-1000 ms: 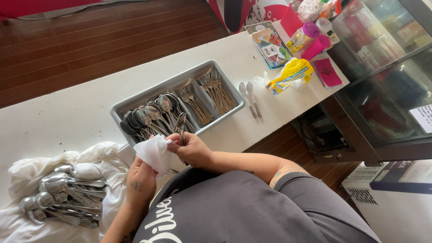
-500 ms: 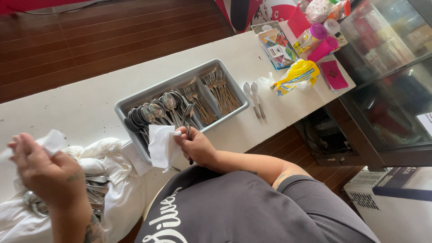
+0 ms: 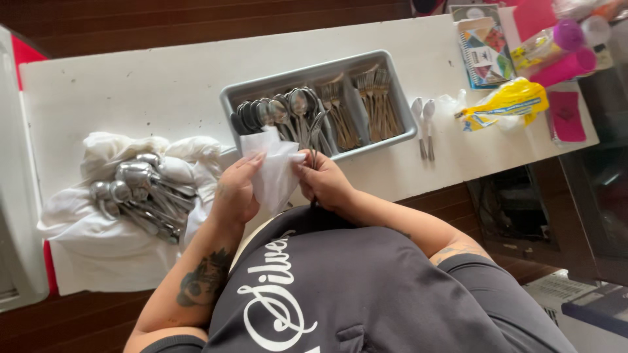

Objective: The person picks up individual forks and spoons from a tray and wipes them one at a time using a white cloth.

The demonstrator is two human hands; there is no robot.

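Note:
My left hand (image 3: 234, 191) grips a white cloth (image 3: 273, 168) at the table's near edge. Beside it, touching the same cloth, my right hand (image 3: 325, 181) pinches a thin metal piece of cutlery (image 3: 314, 138) whose upper end reaches toward the tray. Just beyond both hands stands a grey metal tray (image 3: 400, 98) with spoons in its left part and forks in its right part. To my left, a heap of spoons (image 3: 139, 195) lies on a crumpled white towel (image 3: 98, 229).
Two spoons (image 3: 424, 124) lie on the white table (image 3: 150, 91) right of the tray. Further right are a yellow bag (image 3: 507, 104), a colourful booklet (image 3: 485, 47) and pink items (image 3: 566, 116). A white bin edge (image 3: 16, 216) stands at far left.
My left hand, which was out over the spoon heap half a second ago, has come back to the cloth beside my right hand. The view has tilted to look straight down.

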